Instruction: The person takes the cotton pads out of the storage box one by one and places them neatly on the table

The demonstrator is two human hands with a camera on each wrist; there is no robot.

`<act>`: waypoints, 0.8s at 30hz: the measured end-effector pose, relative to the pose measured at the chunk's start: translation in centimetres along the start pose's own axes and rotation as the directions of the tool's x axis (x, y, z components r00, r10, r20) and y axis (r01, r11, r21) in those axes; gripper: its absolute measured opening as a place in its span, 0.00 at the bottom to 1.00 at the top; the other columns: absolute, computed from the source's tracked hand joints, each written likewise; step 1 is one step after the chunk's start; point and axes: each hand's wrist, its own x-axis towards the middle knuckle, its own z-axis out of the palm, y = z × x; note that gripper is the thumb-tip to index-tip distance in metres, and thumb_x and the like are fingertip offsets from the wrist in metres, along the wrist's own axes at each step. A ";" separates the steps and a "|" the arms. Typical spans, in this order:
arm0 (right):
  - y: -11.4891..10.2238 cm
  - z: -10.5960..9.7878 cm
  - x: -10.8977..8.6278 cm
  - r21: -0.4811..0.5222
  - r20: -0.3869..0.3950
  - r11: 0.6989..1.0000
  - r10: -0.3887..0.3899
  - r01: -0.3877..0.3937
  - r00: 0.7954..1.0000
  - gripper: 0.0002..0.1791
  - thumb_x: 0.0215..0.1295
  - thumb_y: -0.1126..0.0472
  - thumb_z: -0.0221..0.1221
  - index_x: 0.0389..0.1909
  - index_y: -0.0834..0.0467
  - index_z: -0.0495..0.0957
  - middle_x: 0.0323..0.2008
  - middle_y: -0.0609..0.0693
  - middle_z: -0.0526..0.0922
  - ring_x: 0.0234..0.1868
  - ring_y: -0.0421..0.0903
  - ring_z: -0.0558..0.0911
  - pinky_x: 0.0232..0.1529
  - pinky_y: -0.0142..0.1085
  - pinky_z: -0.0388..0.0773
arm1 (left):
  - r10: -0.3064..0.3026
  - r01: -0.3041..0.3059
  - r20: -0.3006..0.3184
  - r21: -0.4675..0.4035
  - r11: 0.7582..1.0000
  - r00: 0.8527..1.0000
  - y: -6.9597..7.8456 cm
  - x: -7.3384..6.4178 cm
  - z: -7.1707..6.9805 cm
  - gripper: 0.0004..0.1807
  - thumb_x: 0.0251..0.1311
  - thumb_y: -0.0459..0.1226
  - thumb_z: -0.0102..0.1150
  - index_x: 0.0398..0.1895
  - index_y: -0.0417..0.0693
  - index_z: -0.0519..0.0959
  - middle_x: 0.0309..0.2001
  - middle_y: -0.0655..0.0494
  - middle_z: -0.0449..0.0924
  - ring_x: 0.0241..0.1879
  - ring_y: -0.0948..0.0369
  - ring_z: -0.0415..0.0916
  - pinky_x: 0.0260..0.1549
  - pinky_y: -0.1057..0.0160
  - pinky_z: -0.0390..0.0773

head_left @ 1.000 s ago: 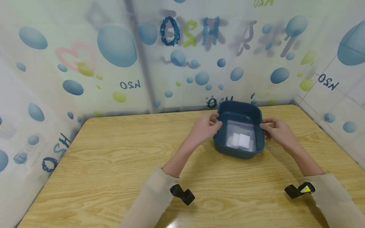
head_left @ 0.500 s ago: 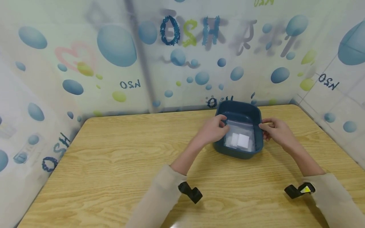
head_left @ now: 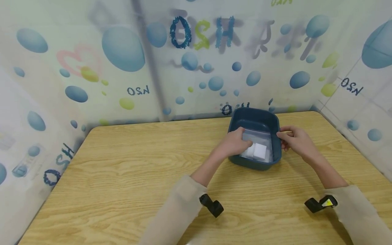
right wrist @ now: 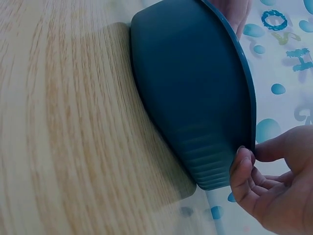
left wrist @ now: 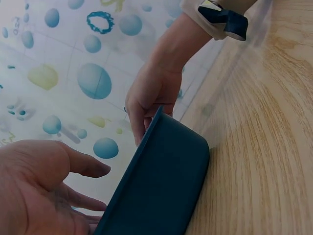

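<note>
A dark blue plastic basin (head_left: 255, 115) stands on the table near its back edge. Inside it lies a clear zip bag (head_left: 265, 137) with white square pieces (head_left: 260, 151) showing through. My left hand (head_left: 235, 143) reaches over the basin's left rim, thumb and fingers spread apart above the bag. In the left wrist view, a gap shows between that hand's thumb and fingers; the basin wall (left wrist: 159, 176) hides the bag. On the other side, my right hand (head_left: 296, 139) pinches the right rim. The right wrist view shows its thumb and fingers (right wrist: 243, 169) on the rim.
The wood-grain table (head_left: 137, 170) extends left and in front of the basin. A patterned sheet (head_left: 190, 81) with blue dots and letters hangs close behind the table. Black wrist cameras (head_left: 211, 205) sit on both beige sleeves.
My left hand has moved right and slightly downward, from beside the left rim to over the basin's inside. My right hand has stayed on the right rim, and the basin has barely shifted.
</note>
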 end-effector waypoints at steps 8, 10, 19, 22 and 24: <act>-0.1 0.0 -0.1 0.012 0.001 1.000 -0.008 0.008 1.000 0.31 0.80 0.58 0.49 0.69 0.79 0.56 0.30 0.48 0.80 0.26 0.39 0.78 0.29 0.36 0.81 | -0.058 0.059 0.068 -0.006 0.998 0.996 0.0 0.9 0.6 0.40 0.74 0.45 0.51 0.80 0.40 0.46 0.73 0.45 0.64 0.48 0.56 0.79 0.55 0.57 0.73; -0.1 0.1 -0.1 0.012 0.000 1.000 -0.010 0.010 1.000 0.31 0.80 0.58 0.49 0.68 0.79 0.56 0.29 0.48 0.80 0.26 0.39 0.78 0.29 0.36 0.81 | -0.076 0.077 0.086 -0.001 0.997 0.993 0.1 1.1 0.6 0.40 0.75 0.45 0.50 0.81 0.40 0.45 0.61 0.47 0.75 0.30 0.60 0.77 0.47 0.59 0.74; -0.3 0.1 -0.2 0.012 0.000 1.000 -0.011 0.011 1.000 0.31 0.80 0.58 0.49 0.68 0.79 0.56 0.29 0.48 0.80 0.25 0.39 0.78 0.29 0.36 0.80 | -0.124 0.132 0.131 -0.058 0.990 0.984 0.3 1.7 0.7 0.41 0.77 0.43 0.49 0.81 0.41 0.39 0.13 0.59 0.61 0.10 0.63 0.49 0.23 0.62 0.66; -0.4 0.1 -0.3 0.013 0.000 1.000 -0.008 0.008 1.000 0.31 0.80 0.57 0.49 0.68 0.79 0.56 0.29 0.48 0.80 0.25 0.39 0.78 0.29 0.36 0.80 | -0.130 0.140 0.123 -0.073 0.987 0.984 0.2 1.7 0.8 0.40 0.77 0.43 0.48 0.81 0.41 0.40 0.14 0.58 0.61 0.10 0.63 0.49 0.22 0.62 0.65; -0.4 0.1 -0.3 0.014 0.000 1.000 -0.007 0.007 1.000 0.31 0.80 0.57 0.49 0.68 0.79 0.56 0.28 0.48 0.80 0.25 0.39 0.78 0.29 0.36 0.80 | -0.130 0.140 0.111 -0.087 0.986 0.985 0.2 1.7 0.8 0.39 0.77 0.42 0.47 0.81 0.42 0.40 0.14 0.58 0.60 0.10 0.63 0.48 0.21 0.61 0.63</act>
